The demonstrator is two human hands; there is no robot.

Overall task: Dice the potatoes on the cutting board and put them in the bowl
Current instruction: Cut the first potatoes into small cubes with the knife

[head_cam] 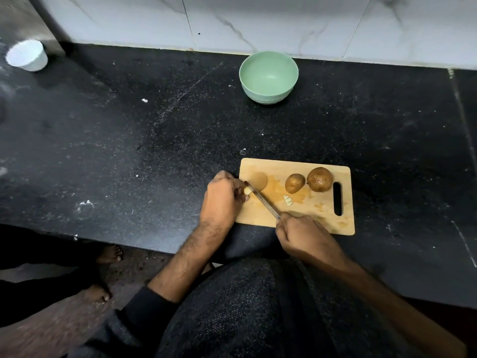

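1. Black speckled counter point(129, 140) w/ marble wall behind, wooden cutting board point(322, 215) near the front edge.
2. Left hand point(223, 196) pinches a potato piece point(247, 190) at the board's left end.
3. Right hand point(303, 235) grips the knife point(263, 200), blade on that piece.
4. Two whole potatoes point(319, 179) + cut bits point(288, 200) on the board; green bowl point(268, 77) well behind, nothing in it yet.

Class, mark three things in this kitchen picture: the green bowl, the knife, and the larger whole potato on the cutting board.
green bowl point(268, 93): head view, on its outer wall near the front.
knife point(265, 202): head view, on the middle of the blade.
larger whole potato point(319, 179): head view, on the middle of its brown skin.
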